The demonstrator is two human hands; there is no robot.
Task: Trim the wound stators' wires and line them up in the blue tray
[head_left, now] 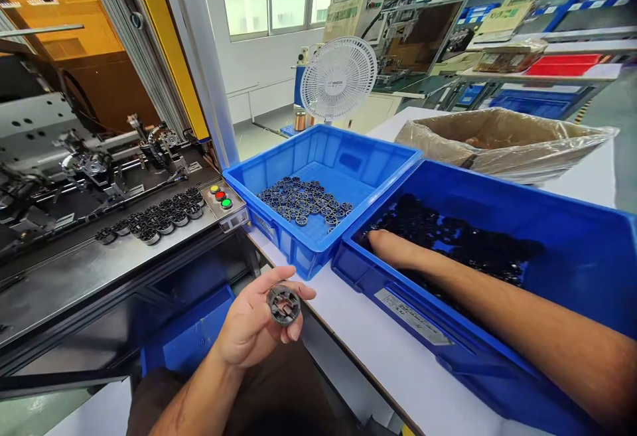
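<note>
My left hand (259,316) is closed around a motor stator core (283,305), a round, dark slotted ring held in front of the table edge with its face turned up. My right hand (391,247) reaches down into the right blue bin, at its left inner wall. Black plastic parts (462,243) lie heaped there, too dark to make out singly. The fingers of that hand are hidden among them and behind the bin wall. More stator cores (303,200) lie in the left blue bin (279,237), and several others (164,217) are grouped on the machine's metal ledge.
The right blue bin (418,320) stands against the left one on a white table (343,320). At left is a machine with fixtures (89,164) and a button box (223,204). A white fan (340,81) and a plastic-lined carton (507,141) stand behind the bins.
</note>
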